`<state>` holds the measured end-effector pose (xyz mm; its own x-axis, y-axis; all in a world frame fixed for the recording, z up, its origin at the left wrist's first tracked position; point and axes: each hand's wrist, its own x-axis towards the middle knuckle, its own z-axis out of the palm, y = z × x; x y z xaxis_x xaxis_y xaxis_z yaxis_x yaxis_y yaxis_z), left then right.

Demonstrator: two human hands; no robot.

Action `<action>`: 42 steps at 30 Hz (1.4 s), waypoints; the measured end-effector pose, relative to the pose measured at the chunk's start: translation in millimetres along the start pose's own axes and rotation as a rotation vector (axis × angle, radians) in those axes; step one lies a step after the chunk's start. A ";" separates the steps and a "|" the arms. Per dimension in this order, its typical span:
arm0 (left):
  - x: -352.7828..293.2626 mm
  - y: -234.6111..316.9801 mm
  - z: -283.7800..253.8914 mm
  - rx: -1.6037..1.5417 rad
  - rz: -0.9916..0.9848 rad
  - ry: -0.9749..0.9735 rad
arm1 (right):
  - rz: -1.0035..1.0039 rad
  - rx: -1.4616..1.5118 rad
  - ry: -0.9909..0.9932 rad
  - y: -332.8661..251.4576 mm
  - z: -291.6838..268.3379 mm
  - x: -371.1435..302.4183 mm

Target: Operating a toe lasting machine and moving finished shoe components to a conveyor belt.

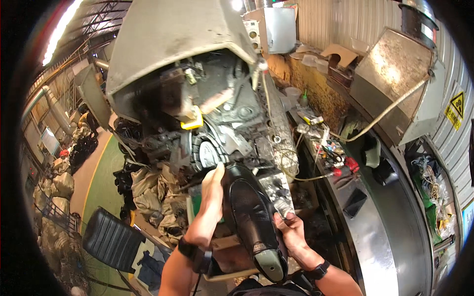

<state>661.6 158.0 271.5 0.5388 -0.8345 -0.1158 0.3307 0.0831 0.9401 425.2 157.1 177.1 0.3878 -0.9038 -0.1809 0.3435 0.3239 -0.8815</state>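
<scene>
I hold a black shoe (252,217) sole-side toward me, its toe pressed up into a dark, grimy machine (207,113). My left hand (212,192) grips the shoe's left edge near the toe, fingers reaching to the machine's round part (207,153). My right hand (289,229) clasps the shoe's right side lower down, close to the heel (269,264). Both wrists carry black bands.
A grey hood (173,34) covers the machine's top. A curved metal workbench (385,232) at right holds tools, cables and a red part (345,165). Stuffed sacks (148,187) and a black seat (111,239) lie at lower left. A yellow warning sign (455,108) hangs far right.
</scene>
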 end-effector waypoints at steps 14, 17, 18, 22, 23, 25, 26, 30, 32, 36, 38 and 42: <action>-13.9 21.7 -90.7 -0.486 -0.299 0.206 | 0.063 0.223 -0.058 24.4 163.4 99.0; 9.2 12.2 -99.6 -0.452 -0.318 0.193 | 0.078 0.198 -0.052 32.1 165.6 118.0; 17.3 7.5 -102.9 -0.479 -0.333 0.175 | 0.091 0.188 -0.051 33.5 165.7 124.0; 47.5 -11.1 -110.6 -0.535 -0.348 0.196 | 0.208 0.036 0.042 34.1 168.2 144.7; 53.5 -13.3 -112.0 -0.546 -0.385 0.209 | 0.181 0.110 0.019 34.7 171.4 149.3; 61.7 -15.4 -112.7 -0.553 -0.400 0.244 | 0.188 -0.047 0.071 34.0 174.1 155.7; 64.1 -15.7 -112.3 -0.553 -0.413 0.268 | 0.241 -0.101 0.124 33.5 173.5 158.4; 67.5 -19.1 -110.8 -0.629 -0.409 0.268 | 0.239 0.104 0.044 42.5 168.3 164.8; 68.8 -25.9 -110.0 -0.673 -0.351 0.215 | 0.255 0.214 -0.018 50.2 162.6 169.6; 77.6 -51.8 -109.4 -0.679 -0.301 0.219 | 0.268 0.283 -0.056 68.3 152.6 182.4; 83.9 -67.4 -110.1 -0.717 -0.266 0.282 | 0.252 0.340 -0.058 77.0 150.1 190.5; 95.2 -87.9 -112.8 -0.701 -0.165 0.350 | 0.204 0.383 -0.135 85.7 148.0 201.5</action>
<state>771.3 132.7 141.7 0.6143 -0.6557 -0.4389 0.7743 0.3939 0.4953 659.3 44.1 129.7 0.5795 -0.7747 -0.2530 0.5309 0.5944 -0.6040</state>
